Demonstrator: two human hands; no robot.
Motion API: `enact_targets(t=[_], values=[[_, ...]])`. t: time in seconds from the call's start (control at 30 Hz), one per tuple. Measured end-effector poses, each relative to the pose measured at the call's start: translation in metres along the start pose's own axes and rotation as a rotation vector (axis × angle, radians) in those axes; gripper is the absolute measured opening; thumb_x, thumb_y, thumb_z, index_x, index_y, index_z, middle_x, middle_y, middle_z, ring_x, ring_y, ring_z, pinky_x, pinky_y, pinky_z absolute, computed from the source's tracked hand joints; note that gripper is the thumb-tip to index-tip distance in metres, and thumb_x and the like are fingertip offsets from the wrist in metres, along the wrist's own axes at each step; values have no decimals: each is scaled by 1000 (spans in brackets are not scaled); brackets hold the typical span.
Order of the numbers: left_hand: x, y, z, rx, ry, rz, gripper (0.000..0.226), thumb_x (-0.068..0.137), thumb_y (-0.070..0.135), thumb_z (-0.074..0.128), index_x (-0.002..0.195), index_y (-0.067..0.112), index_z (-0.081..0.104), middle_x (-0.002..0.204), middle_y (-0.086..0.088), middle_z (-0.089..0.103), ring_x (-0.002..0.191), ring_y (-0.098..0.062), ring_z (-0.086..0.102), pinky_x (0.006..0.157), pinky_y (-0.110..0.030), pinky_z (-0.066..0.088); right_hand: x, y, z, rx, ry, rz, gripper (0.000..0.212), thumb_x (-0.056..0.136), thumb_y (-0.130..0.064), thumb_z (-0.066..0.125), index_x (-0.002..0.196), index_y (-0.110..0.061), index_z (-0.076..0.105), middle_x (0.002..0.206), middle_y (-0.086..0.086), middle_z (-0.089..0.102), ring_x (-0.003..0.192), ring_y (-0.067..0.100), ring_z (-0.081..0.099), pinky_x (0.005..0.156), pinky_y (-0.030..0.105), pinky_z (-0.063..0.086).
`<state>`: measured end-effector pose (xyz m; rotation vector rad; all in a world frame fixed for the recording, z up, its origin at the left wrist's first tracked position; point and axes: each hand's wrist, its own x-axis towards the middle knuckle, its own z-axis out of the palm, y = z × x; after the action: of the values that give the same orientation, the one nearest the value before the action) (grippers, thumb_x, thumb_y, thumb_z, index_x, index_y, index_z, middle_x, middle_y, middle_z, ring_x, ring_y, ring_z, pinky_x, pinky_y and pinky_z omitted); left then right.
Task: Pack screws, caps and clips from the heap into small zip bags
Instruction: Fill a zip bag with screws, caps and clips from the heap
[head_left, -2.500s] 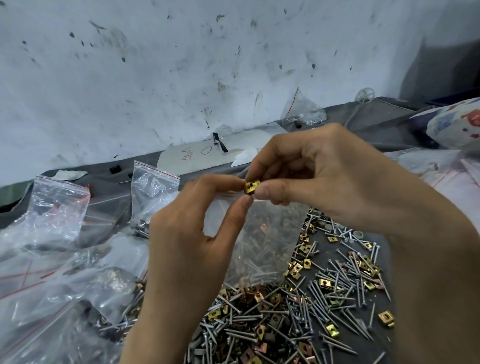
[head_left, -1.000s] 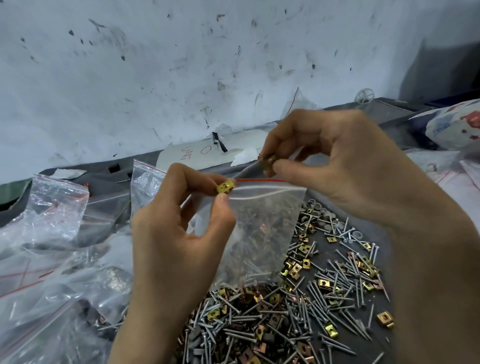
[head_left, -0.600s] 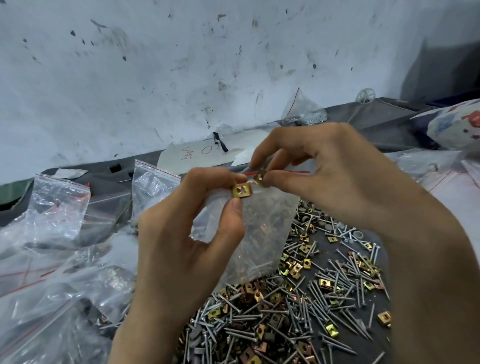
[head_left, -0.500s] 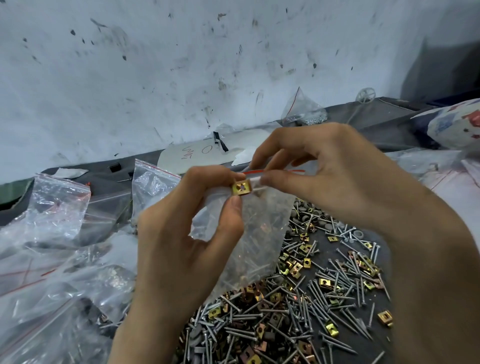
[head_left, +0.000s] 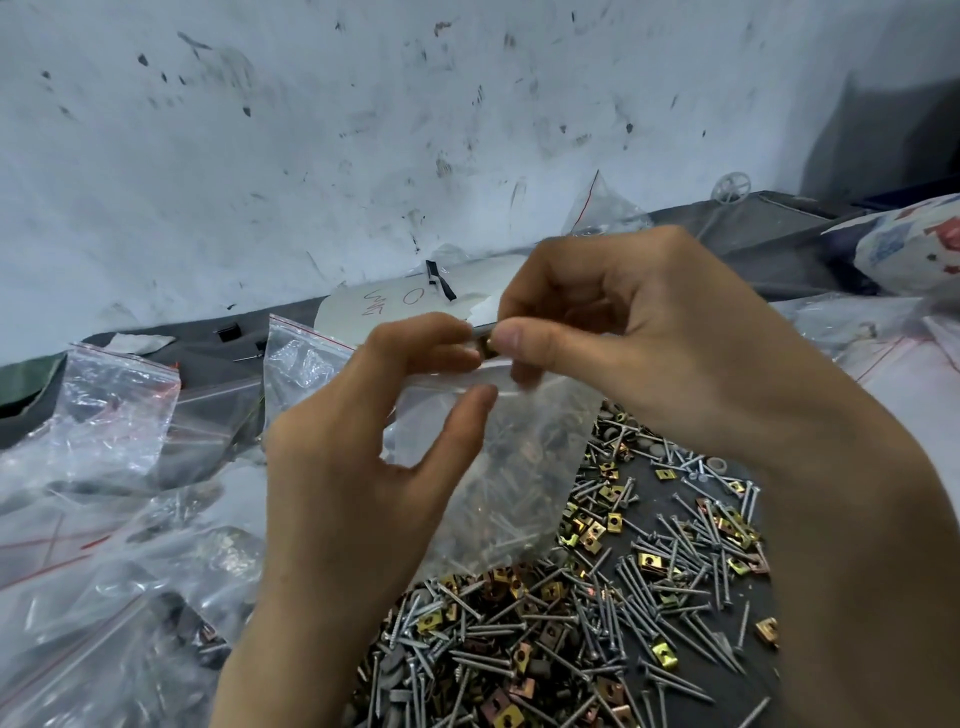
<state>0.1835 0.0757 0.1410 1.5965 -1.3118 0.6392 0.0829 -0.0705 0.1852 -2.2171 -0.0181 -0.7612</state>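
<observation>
A small clear zip bag (head_left: 519, 467) with screws inside hangs between my hands above the heap (head_left: 571, 623) of grey screws, brass clips and grey caps. My left hand (head_left: 358, 478) curls its fingers over the bag's top edge on the left, with the thumb lifted off below. My right hand (head_left: 649, 353) pinches a brass clip (head_left: 487, 345) between thumb and forefinger right at the bag's mouth. How far the mouth gapes is hidden by my fingers.
Two standing zip bags (head_left: 119, 415) (head_left: 301, 358) and crumpled larger plastic bags (head_left: 104, 597) fill the left. A white card (head_left: 395, 301) with red writing lies by the scuffed wall. A patterned cloth bundle (head_left: 909, 244) sits at the far right.
The brass clip my left thumb and forefinger held now sits in my right hand's pinch at the bag's mouth. My left thumb has come away and points up below the rim.
</observation>
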Motion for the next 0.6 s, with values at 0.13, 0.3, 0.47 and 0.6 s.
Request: enact_targets(t=[0.13,0.3,0.47,0.6], values=[[0,-2,2,214,-24,94,8,86,11,68,92,7,72,95,-2,71,87,-9,66,78,-18,49,0,7,-5,-25,-21,62,6,83,-21,69,79,-18,67,70,-1,71,64,8,68,70,36,55],[-1,1,4,166,-62,72,7,89,9,62,92,6,68,98,-2,69,92,-14,66,78,-21,48,2,9,-6,-185,-43,72,4,79,-25,74,81,-22,74,69,-9,69,67,1,64,64,19,49],[-3,-3,2,90,-16,21,6,93,10,58,94,11,63,98,-1,68,92,-12,66,80,-24,50,5,23,-13,-87,235,98,7,82,-31,70,79,-25,70,70,-19,68,61,-3,61,58,10,44],[-3,-7,0,61,30,-20,8,93,14,57,96,21,60,98,4,68,94,-5,65,81,-21,51,16,82,-13,-140,249,394,20,87,-16,65,67,-20,64,63,-3,65,53,3,54,56,21,42]])
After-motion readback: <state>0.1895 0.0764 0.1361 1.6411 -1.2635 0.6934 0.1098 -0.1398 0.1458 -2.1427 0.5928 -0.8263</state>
